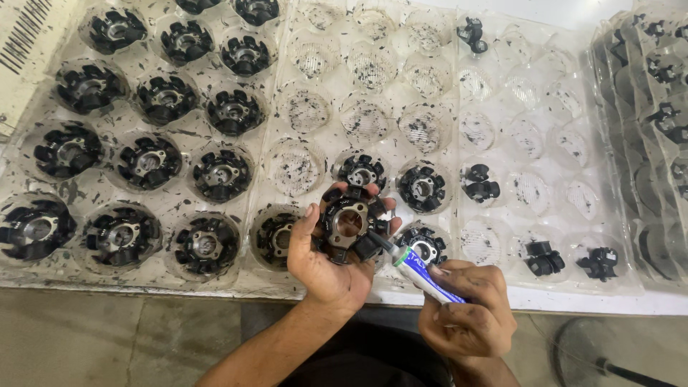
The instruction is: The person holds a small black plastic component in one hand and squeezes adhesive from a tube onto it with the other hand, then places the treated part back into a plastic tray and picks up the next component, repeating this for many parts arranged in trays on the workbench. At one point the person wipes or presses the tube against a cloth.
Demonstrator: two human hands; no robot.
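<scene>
My left hand (324,264) cups a black round stator core (350,223) with radial poles and a metal centre, held over the front edge of a clear plastic tray (373,93). A small white and blue tube (423,276) is gripped in my right hand (469,308), and its nozzle tip touches the lower right side of the core. Both hands sit close together at the table's front edge.
The left clear tray (43,107) holds several black stator cores in round pockets. The middle tray has a few cores (423,188) near my hands and several unfilled pockets. Small black clips (480,183) lie in the right tray. More stacked trays (652,107) stand at far right.
</scene>
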